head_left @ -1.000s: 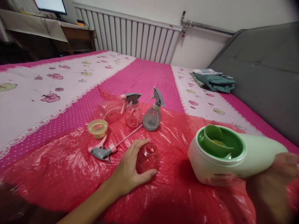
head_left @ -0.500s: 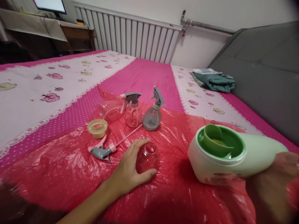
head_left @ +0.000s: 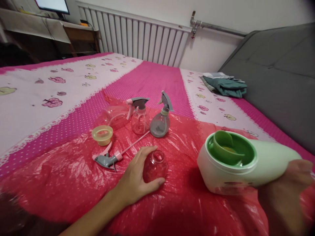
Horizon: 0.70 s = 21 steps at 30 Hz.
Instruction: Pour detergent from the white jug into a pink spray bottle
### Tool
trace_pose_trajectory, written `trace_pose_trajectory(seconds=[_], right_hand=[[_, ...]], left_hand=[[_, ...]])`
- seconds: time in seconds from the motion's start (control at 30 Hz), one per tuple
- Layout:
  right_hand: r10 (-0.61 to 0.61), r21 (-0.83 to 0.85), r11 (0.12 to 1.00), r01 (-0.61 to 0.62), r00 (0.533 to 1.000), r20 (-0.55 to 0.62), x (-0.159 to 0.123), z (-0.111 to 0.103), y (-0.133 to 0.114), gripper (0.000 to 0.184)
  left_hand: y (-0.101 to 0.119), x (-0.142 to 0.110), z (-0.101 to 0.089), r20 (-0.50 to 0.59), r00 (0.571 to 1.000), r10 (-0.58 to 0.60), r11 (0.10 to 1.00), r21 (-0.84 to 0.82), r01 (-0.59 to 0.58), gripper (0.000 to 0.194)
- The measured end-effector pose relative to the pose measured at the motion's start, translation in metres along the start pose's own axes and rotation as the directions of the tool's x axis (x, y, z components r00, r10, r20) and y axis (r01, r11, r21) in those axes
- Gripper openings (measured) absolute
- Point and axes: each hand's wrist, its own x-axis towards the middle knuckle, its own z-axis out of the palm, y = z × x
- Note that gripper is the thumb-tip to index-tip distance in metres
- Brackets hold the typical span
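My left hand curls around a small clear bottle that stands upright without its top, its round mouth uncovered. On the right, my right hand grips a large pale green detergent bottle tilted onto its side, its green pouring spout facing me and the left. The fingers of that hand are partly hidden and blurred. Left of the clear bottle lies a grey and pink spray head with its thin tube stretching to the right. Behind it sits a yellowish cap.
A pink spray bottle and a grey spray bottle stand further back, with another clear bottle lying beside them. Red plastic sheeting covers this part of the bed. Folded clothes lie near the grey headboard.
The detergent bottle in my right hand has shifted very slightly to the left. My left hand and the clear bottle have stayed in place.
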Motion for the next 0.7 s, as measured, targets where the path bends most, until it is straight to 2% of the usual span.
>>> trace_pose_trajectory(seconds=[0.07,0.17,0.37,0.5,0.6,0.7], right_hand=[[-0.027,-0.075,0.997,0.019,0.994,-0.102,0.0022,0.0096,0.0008,0.076],[-0.059,-0.023,0.998,0.056,0.985,-0.163,0.0008,0.0126,0.0005,0.082],[-0.024,-0.040,0.999,0.018,0.989,-0.146,0.0004,0.0113,0.0018,0.080],[0.066,-0.014,0.997,-0.070,0.979,-0.193,0.0024,0.0118,0.0001,0.084],[0.029,-0.107,0.993,-0.048,0.984,-0.173,0.0012,0.0097,-0.0001,0.084],[-0.016,-0.075,0.997,0.005,0.989,-0.144,-0.0005,0.0086,0.0031,0.082]], left_hand=[[0.0001,-0.0002,0.0000,0.002,1.000,0.002,1.000,0.001,-0.002,0.073],[-0.0001,-0.0002,-0.0001,0.005,1.000,-0.001,1.000,0.000,0.001,0.073],[-0.0003,0.0009,0.0003,0.012,1.000,-0.018,1.000,-0.009,0.018,0.074],[0.0003,0.0013,0.0000,0.013,1.000,-0.022,1.000,-0.004,0.022,0.073],[0.0005,0.0013,-0.0001,0.006,1.000,-0.011,1.000,-0.003,0.011,0.073],[0.0003,0.0010,0.0001,-0.002,1.000,-0.005,1.000,0.004,0.005,0.073]])
